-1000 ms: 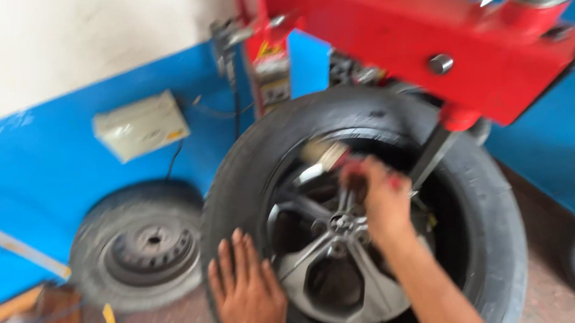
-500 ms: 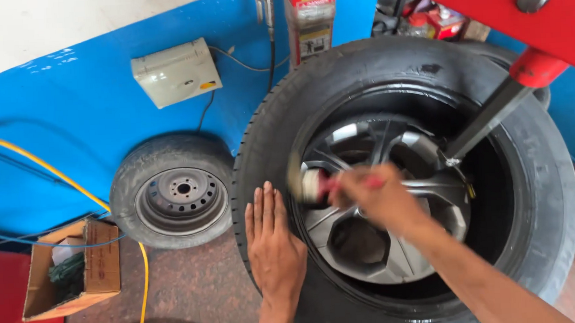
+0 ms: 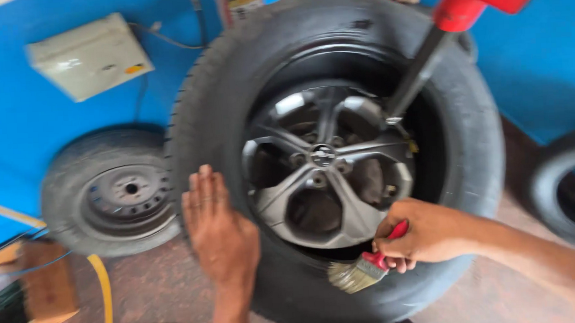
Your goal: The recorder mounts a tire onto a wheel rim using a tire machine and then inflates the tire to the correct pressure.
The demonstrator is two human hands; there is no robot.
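A large black tyre (image 3: 473, 127) with a silver alloy wheel (image 3: 329, 163) lies on a tyre-changing machine. My left hand (image 3: 218, 226) rests flat, fingers together, on the tyre's left sidewall. My right hand (image 3: 426, 234) grips the red handle of a paint brush (image 3: 360, 272), whose bristles touch the lower edge of the tyre near the rim. A dark metal bar (image 3: 416, 75) from the red machine arm (image 3: 465, 8) reaches down to the rim's upper right.
A smaller tyre on a steel wheel (image 3: 111, 192) leans against the blue wall (image 3: 14, 122), under a pale box (image 3: 89, 55). A yellow hose (image 3: 106, 298) and a cardboard box (image 3: 28, 289) lie lower left. Another tyre (image 3: 570, 188) shows at the right edge.
My right hand has carried the brush from the upper left of the rim down to the tyre's lower edge. My left hand stays on the sidewall. The view has shifted closer.
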